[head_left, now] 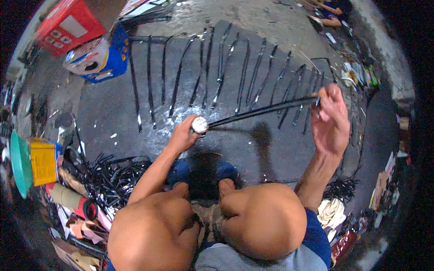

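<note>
A doubled black strip (262,109) is stretched between my two hands above the dark sheet. My left hand (182,137) is closed round a small cylindrical thing with a round, whitish top (199,125); its exact kind I cannot make out. From beside that thing the strip runs up to the right. My right hand (332,115), raised at the right, pinches the strip's other end between thumb and fingers. Beyond my hands several similar black strips (150,83) lie side by side in a spread row on the dark sheet (106,108).
A tangled heap of black strips (110,178) lies left of my knees. Red (70,27) and blue (118,54) boxes stand far left. A yellow container (44,160) and green basin (20,162) are at left, a cream cloth (331,213) at right. Another person (332,13) sits far right.
</note>
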Available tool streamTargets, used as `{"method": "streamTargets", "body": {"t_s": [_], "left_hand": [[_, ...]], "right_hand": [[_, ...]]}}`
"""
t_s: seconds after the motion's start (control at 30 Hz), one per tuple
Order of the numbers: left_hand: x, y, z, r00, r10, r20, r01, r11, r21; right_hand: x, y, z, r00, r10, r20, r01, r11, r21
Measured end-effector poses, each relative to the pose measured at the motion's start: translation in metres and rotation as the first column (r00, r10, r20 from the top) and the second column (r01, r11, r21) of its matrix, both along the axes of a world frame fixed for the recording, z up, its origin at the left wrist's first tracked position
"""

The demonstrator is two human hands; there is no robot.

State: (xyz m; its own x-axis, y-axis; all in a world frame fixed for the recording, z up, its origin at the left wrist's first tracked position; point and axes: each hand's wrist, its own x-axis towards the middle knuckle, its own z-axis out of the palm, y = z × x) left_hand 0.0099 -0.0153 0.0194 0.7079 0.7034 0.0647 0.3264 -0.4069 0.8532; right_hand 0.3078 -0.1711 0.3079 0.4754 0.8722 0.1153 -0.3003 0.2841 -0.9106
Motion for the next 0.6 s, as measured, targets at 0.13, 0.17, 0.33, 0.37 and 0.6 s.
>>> {"method": "streamTargets", "body": {"t_s": [0.13, 0.17, 0.33, 0.37, 0.6], "left_hand": [[0.001, 0.002, 0.006, 0.998, -0.014, -0.067, 0.013, 1.000, -0.010], [-0.002, 0.002, 0.005, 0.997, -0.006, -0.080, 0.006, 1.000, 0.001], [0.015, -0.006, 0.010, 0.998, -0.055, -0.019, 0.054, 0.998, -0.039], [0.012, -0.005, 0.012, 0.999, -0.049, 0.020, 0.051, 0.993, -0.111], [-0.036, -0.062, 0.018, 0.914, 0.406, -0.003, -0.403, 0.905, -0.134]], "right_hand": [[0.051, 0.035, 0.019, 0.983, -0.152, -0.103, 0.161, 0.983, 0.091], [0.060, 0.054, 0.025, 0.968, -0.245, -0.047, 0.248, 0.967, 0.062], [0.257, 0.119, 0.026, 0.951, -0.155, 0.269, 0.140, 0.987, 0.076], [0.269, 0.141, 0.027, 0.947, -0.208, 0.247, 0.196, 0.978, 0.072], [0.268, 0.162, 0.029, 0.811, -0.547, 0.206, 0.516, 0.836, 0.188]]}}
